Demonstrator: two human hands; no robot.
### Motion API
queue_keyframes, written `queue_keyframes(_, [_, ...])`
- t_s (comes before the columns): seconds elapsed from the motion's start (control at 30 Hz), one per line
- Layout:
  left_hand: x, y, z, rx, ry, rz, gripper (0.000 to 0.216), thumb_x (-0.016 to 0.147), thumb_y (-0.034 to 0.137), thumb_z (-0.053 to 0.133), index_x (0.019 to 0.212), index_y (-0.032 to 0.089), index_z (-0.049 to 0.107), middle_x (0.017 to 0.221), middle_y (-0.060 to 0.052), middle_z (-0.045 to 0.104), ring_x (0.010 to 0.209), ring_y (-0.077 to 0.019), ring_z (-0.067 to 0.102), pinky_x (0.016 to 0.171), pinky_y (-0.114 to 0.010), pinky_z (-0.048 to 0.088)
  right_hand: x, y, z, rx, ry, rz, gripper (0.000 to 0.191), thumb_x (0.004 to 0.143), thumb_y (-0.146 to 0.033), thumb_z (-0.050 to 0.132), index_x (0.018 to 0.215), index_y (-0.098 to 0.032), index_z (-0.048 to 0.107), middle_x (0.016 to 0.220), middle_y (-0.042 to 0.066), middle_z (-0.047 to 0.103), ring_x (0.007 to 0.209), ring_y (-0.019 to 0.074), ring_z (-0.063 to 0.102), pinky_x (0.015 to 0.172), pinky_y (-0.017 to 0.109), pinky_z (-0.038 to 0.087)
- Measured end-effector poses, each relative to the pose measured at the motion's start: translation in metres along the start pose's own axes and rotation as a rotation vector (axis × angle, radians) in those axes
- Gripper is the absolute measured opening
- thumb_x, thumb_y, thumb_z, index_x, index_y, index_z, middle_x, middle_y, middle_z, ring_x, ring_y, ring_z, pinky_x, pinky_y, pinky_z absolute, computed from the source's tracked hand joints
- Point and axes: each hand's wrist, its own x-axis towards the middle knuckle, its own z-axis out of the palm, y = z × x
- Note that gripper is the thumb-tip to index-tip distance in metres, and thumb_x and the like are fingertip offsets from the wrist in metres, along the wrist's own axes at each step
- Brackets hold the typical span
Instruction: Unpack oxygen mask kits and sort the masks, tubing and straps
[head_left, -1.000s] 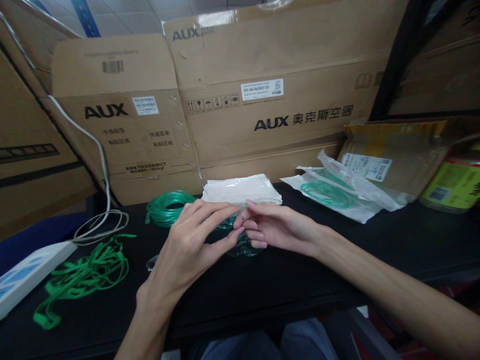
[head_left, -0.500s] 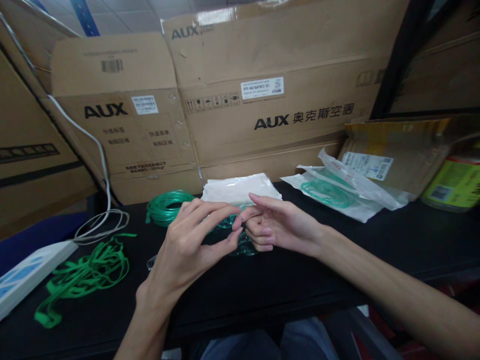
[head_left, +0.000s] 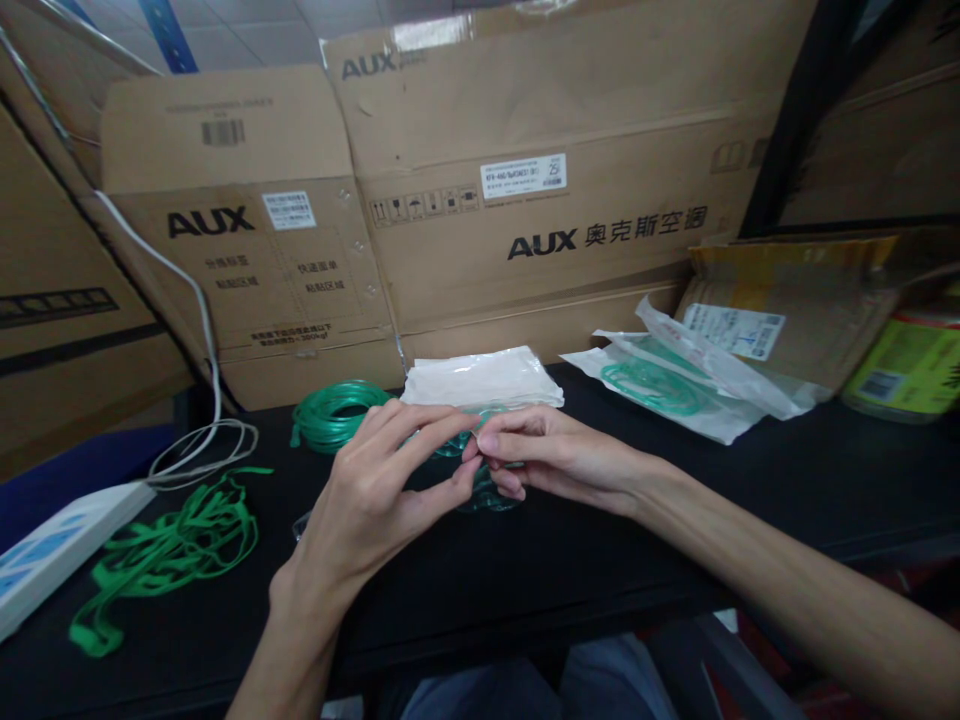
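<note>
My left hand and my right hand meet fingertip to fingertip above the black table. Together they pinch a clear, green-tinted plastic mask piece, most of it hidden behind the fingers. Just behind the hands lies a stack of white plastic bags. A coil of green tubing rests to the left of that stack.
Loose green elastic straps lie at the left beside a white power strip and its cable. Packaged tubing in clear bags sits at the right. AUX cardboard boxes wall the back. A green-labelled can stands far right.
My right hand's fingers, lifted and spread half a second ago, have closed down again onto the mask piece. The left hand has barely moved.
</note>
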Motion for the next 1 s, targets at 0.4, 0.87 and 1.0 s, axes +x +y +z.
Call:
queue_keyframes(0.4, [0.002, -0.001, -0.002, -0.003, 0.049, -0.002, 0.029, 0.079, 0.016, 0.078, 0.106, 0.016, 0.069, 0.101, -0.008, 0.076, 0.088, -0.0202, 0.069, 0.081, -0.036, 0.051, 0.002, 0.004, -0.001, 0.096, 0.023, 0.005, 0.025, 0.089, -0.033, 0.074, 0.087, -0.009, 0.073, 0.069, 0.001, 0.058, 0.062, 0.0087, 0.050, 0.058, 0.022, 0.041])
queue_keyframes(0.87, [0.003, 0.002, -0.001, -0.081, 0.063, -0.033, 0.026, 0.081, 0.014, 0.077, 0.105, 0.017, 0.069, 0.102, -0.006, 0.076, 0.091, -0.0186, 0.069, 0.083, -0.034, 0.051, 0.005, 0.009, 0.004, 0.135, 0.097, -0.064, 0.031, 0.086, -0.040, 0.076, 0.080, -0.010, 0.074, 0.057, -0.004, 0.047, 0.056, 0.0082, 0.043, 0.057, 0.024, 0.036])
queue_keyframes(1.0, [0.001, 0.001, 0.001, -0.085, 0.010, -0.074, 0.022, 0.084, 0.016, 0.073, 0.106, 0.016, 0.067, 0.106, -0.007, 0.073, 0.097, -0.0186, 0.067, 0.086, -0.034, 0.051, 0.002, 0.010, 0.004, -0.010, 0.167, -0.051, 0.026, 0.083, -0.038, 0.079, 0.084, -0.012, 0.076, 0.058, -0.004, 0.051, 0.057, 0.0087, 0.042, 0.056, 0.024, 0.035])
